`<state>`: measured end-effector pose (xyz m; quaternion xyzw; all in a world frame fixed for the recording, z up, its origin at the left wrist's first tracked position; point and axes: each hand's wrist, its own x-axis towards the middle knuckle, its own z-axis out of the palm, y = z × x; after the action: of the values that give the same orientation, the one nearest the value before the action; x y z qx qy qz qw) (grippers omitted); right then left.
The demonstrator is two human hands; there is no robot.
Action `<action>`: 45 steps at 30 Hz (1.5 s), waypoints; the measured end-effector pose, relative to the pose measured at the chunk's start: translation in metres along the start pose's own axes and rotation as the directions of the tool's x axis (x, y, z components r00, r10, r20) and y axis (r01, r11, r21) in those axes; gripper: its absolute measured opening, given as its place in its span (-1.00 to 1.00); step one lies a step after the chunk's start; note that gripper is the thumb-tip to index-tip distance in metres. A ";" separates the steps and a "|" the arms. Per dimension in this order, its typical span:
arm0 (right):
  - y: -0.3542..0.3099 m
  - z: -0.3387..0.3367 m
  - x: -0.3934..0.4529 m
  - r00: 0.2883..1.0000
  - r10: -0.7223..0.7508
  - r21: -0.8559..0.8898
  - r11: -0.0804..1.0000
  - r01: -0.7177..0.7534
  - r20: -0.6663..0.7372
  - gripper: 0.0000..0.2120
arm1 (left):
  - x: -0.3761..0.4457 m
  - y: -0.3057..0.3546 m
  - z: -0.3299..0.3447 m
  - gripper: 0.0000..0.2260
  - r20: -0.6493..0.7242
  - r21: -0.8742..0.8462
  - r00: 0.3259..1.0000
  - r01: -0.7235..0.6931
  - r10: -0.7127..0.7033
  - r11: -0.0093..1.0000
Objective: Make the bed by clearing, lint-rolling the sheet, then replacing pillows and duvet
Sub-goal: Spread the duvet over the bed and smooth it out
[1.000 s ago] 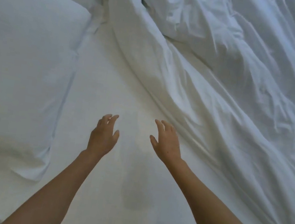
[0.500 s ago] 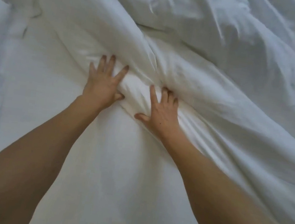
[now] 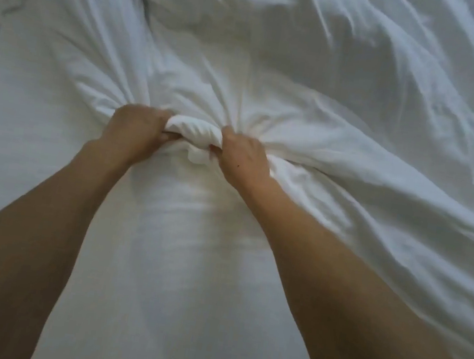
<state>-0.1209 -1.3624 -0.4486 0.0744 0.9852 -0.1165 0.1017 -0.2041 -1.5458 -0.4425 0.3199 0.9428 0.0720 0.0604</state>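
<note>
Head cam: left hand (image 3: 136, 131) & right hand (image 3: 243, 156), frame center, both fisted on the duvet (image 3: 346, 109) edge; rest bunched across upper right. Sheet (image 3: 173, 277) bare below. Looks like clearing step. Next, prob: haul duvet off w/ both hands.
</note>
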 end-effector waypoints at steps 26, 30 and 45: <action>-0.097 0.017 -0.427 0.972 -0.218 0.257 0.947 0.190 0.084 -0.41 | -0.398 0.055 -0.061 -0.67 -0.178 -0.253 0.696 0.651 -0.696 0.716; -0.173 0.012 -0.363 0.927 -0.331 0.360 0.854 0.375 -0.178 -0.48 | -0.356 0.010 -0.074 -0.07 0.352 -0.505 0.533 0.800 -0.769 0.324; -0.140 0.049 -0.203 0.999 -0.035 0.058 0.998 0.033 0.025 -0.18 | -0.230 0.009 -0.025 -0.42 0.055 -0.378 0.993 0.117 -0.104 0.918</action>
<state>0.0608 -1.5334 -0.4208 0.0590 0.9811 -0.1474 0.1102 -0.0218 -1.6813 -0.4003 0.2497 0.9262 0.2447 0.1411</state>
